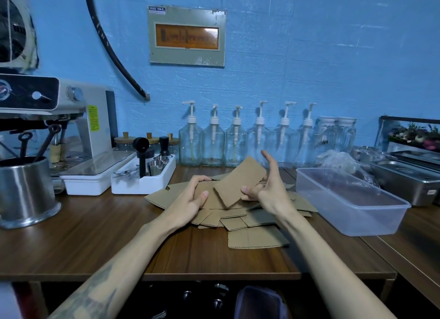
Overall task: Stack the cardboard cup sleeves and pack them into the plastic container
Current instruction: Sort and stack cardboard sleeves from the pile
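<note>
Many flat brown corrugated cardboard cup sleeves (pixel 238 219) lie scattered at centre frame on the dark wooden counter (pixel 100 242). The left hand (pixel 192 197) grips a small gathered stack at its edge. The right hand (pixel 264 187) pinches one tilted sleeve (pixel 239 181) by thumb and lower fingers, its upper fingers spread. The clear rectangular plastic container (pixel 350 200) stands at right of frame, apparently unfilled. Judgement: sleeves are light, moderately stiff, crease-prone. Hold along the long edges; square the stack before transfer.
</note>
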`<state>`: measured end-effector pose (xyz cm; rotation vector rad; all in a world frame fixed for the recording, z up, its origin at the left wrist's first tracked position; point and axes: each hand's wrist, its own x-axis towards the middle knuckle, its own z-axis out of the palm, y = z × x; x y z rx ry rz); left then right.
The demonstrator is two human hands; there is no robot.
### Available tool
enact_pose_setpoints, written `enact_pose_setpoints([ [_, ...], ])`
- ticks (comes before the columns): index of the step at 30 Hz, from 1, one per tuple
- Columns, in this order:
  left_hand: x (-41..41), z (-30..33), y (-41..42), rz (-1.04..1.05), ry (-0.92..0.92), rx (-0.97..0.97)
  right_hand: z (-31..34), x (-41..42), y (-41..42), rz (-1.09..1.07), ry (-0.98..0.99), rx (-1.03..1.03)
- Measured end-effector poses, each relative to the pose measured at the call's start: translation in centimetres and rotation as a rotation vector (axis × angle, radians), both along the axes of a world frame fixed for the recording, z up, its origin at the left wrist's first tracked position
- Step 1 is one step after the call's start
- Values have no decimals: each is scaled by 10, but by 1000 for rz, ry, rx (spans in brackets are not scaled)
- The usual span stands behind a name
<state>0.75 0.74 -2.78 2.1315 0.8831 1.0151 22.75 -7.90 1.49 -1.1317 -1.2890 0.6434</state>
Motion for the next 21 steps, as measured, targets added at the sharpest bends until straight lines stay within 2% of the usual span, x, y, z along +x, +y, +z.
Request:
enact_pose_setpoints([
  [2, 0, 1, -1, -4, 4, -23, -4, -8, 4, -92, -9, -67],
  [3, 1, 1, -2, -6, 6, -29, -7, -10, 6, -178, -84, -99],
  [5, 0, 1, -2, -11, 5, -35, -13, -13, 9, -355, -390, -157],
  [7, 1, 0, -1, -19, 2, -34, -19, -16, 7, -462, -610, -202],
  [13, 2, -2, -1, -13, 10, 33, -27, -22, 3, -536, -1005, -255],
  [16, 1, -1, 1, -25, 10, 54, -25, -20, 2, -499, -1071, -224],
  [19, 1, 0, 1, -38, 26, 65, -18, -15, 2, -369, -957, -135],
  [21, 1, 0, 0, -46, 38, 74, -16, -15, 1, -293, -1002, -43],
])
